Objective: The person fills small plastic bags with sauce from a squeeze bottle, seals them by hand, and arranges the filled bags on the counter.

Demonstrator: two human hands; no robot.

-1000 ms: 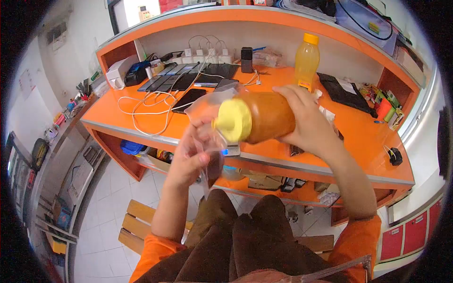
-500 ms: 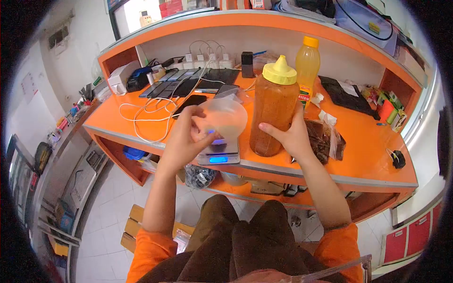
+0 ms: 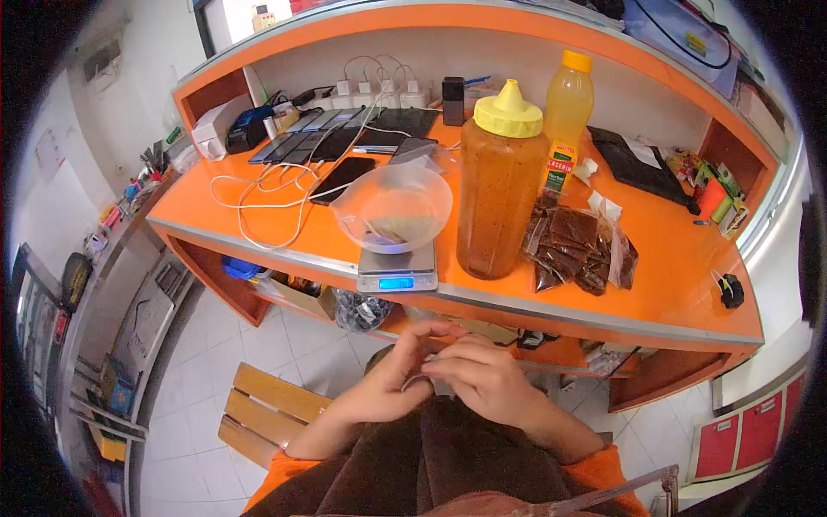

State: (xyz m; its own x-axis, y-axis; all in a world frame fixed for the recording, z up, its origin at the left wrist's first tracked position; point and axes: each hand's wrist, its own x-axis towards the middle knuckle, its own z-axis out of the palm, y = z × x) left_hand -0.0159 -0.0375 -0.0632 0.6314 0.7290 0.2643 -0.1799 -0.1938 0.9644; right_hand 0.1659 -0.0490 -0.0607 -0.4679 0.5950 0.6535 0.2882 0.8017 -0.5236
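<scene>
My left hand and my right hand meet over my lap, below the table's front edge. The fingers of both are bent and pressed together; a thin, pale edge shows between them, too small to name. In front of them a clear plastic bowl rests on a small digital scale with a lit blue display. Beside it stands a squeeze bottle of brown sauce with a yellow spout cap, untouched. Small plastic packets of dark brown contents lie to its right.
A yellow-capped bottle of yellow liquid stands behind the squeeze bottle. White cables, phones and chargers cover the left of the orange table. A black roll lies near its right edge. A wooden stool stands below.
My left hand has let go of the bowl, now resting on the scale. My right hand has left the squeeze bottle. Both have come back together over my lap.
</scene>
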